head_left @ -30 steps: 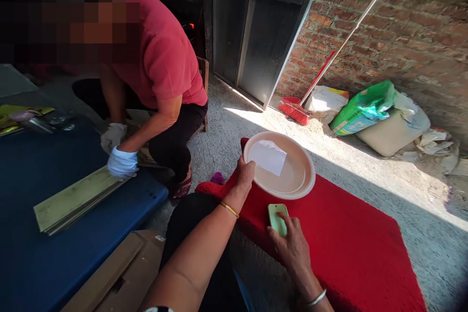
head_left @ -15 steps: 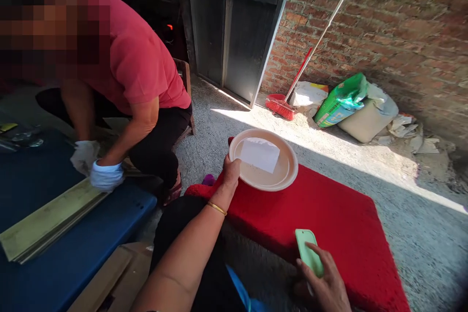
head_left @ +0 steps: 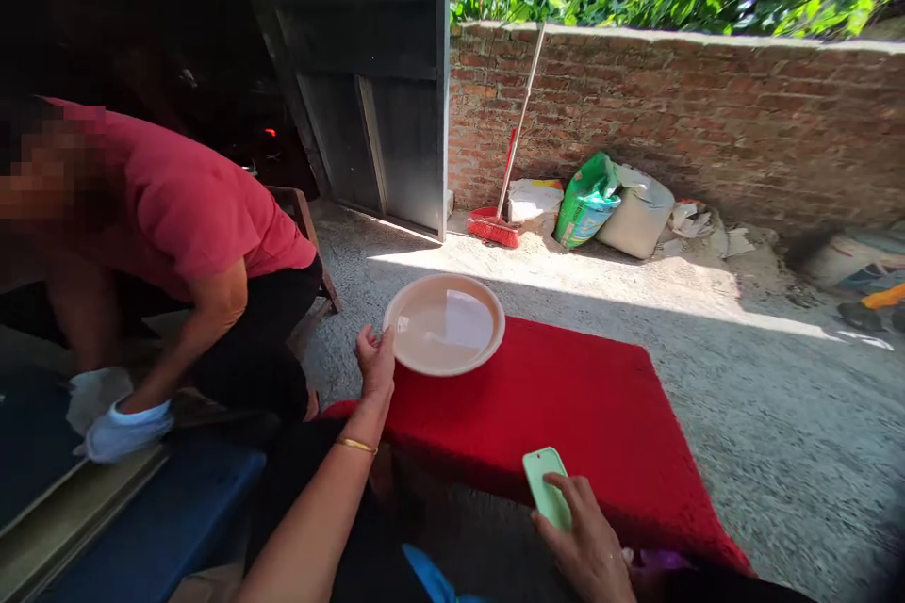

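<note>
A shallow, pale beige basin [head_left: 417, 360] sits on the far left end of a red cloth-covered bench [head_left: 566, 396]; a bright reflection shows inside it, as on water. At its left rim is my left hand [head_left: 374, 363], a gold bangle on the wrist. Its thumb side touches or nearly touches the rim, and the other fingers stand apart outside it. Over the near edge of the bench, my right hand [head_left: 584, 537] grips a light green, flat, rounded rectangular thing [head_left: 546, 482] with a small hole near its far end. Its exact kind is unclear.
To the left, a person in a red shirt [head_left: 190, 198] and white gloves [head_left: 127, 429] bends over a long pale strip [head_left: 77, 509] on a blue table [head_left: 212, 490]. A dark metal door [head_left: 360, 113], red broom [head_left: 495, 231], green sack [head_left: 586, 203] and brick wall [head_left: 671, 122] stand beyond.
The view has swung up and right. The basin has come down onto the bench, and my left fingers have loosened from its rim. My right hand keeps the green thing.
</note>
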Action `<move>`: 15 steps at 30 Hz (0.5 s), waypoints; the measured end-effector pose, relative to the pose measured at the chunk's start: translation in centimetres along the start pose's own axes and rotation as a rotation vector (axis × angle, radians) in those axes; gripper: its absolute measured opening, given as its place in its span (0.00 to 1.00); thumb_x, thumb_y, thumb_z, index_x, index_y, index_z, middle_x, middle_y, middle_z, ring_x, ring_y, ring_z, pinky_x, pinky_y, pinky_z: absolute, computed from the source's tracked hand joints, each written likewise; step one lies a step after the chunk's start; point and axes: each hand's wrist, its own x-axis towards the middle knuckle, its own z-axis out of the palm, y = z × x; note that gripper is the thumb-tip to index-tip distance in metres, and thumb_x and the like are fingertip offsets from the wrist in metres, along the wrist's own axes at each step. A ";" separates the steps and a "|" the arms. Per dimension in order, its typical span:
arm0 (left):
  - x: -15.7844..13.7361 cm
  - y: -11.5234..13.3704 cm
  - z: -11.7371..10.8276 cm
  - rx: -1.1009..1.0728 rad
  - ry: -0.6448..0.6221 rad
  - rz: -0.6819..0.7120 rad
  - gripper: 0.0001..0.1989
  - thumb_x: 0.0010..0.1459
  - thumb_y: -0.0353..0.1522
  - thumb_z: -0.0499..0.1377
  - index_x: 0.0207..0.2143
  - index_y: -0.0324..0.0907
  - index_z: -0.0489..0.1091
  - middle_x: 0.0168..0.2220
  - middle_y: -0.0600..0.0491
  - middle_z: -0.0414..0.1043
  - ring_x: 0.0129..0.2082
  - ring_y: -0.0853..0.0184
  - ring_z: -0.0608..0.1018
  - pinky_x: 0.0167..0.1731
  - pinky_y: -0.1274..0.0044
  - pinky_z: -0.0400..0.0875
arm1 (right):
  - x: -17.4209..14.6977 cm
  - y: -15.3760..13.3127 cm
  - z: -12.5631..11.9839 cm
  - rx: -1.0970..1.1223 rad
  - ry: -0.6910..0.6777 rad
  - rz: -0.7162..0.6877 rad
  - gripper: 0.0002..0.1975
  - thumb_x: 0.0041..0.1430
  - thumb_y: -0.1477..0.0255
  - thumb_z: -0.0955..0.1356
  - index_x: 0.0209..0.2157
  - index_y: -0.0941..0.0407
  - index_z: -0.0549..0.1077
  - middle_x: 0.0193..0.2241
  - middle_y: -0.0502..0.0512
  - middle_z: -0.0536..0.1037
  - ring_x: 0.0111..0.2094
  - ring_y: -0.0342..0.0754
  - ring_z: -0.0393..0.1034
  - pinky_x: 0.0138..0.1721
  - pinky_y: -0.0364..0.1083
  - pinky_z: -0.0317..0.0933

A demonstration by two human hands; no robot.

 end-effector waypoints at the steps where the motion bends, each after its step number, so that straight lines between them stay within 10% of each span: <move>1: -1.0 0.4 -0.7 0.051 0.030 0.108 0.25 0.50 0.35 0.64 0.51 0.43 0.66 0.48 0.50 0.68 0.48 0.63 0.72 0.52 0.69 0.69 | 0.1 -0.4 0.6 0.002 -0.078 -0.090 0.22 0.54 0.64 0.67 0.52 0.49 0.72 0.45 0.54 0.76 0.44 0.52 0.76 0.44 0.48 0.71; 3: -4.1 0.7 -2.2 0.191 -0.043 0.381 0.22 0.54 0.37 0.63 0.51 0.44 0.67 0.48 0.49 0.67 0.49 0.61 0.72 0.52 0.68 0.70 | 0.5 0.0 0.9 -0.062 -0.178 -0.255 0.27 0.50 0.70 0.69 0.54 0.49 0.71 0.49 0.55 0.76 0.48 0.52 0.75 0.49 0.47 0.69; 6: -10.9 -0.1 -3.2 0.393 -0.604 0.643 0.11 0.61 0.34 0.57 0.45 0.45 0.71 0.42 0.50 0.71 0.43 0.64 0.75 0.48 0.69 0.72 | 2.2 2.7 -0.3 -0.226 -0.174 -0.450 0.28 0.49 0.71 0.70 0.54 0.49 0.73 0.52 0.57 0.77 0.50 0.57 0.74 0.52 0.52 0.68; 9: -17.1 -1.9 -2.1 0.552 -1.026 0.703 0.18 0.56 0.29 0.59 0.50 0.46 0.71 0.46 0.49 0.69 0.47 0.63 0.74 0.52 0.69 0.72 | 4.9 5.1 -2.1 -0.333 -0.100 -0.583 0.26 0.50 0.72 0.70 0.54 0.49 0.74 0.53 0.58 0.78 0.51 0.60 0.73 0.53 0.55 0.66; 15: -21.6 -4.4 2.1 0.718 -1.322 0.662 0.35 0.51 0.35 0.66 0.62 0.47 0.63 0.59 0.45 0.64 0.58 0.56 0.70 0.59 0.65 0.66 | 7.5 2.8 -5.0 -0.320 -0.110 -0.660 0.20 0.52 0.74 0.69 0.49 0.49 0.76 0.53 0.57 0.77 0.50 0.57 0.73 0.50 0.54 0.62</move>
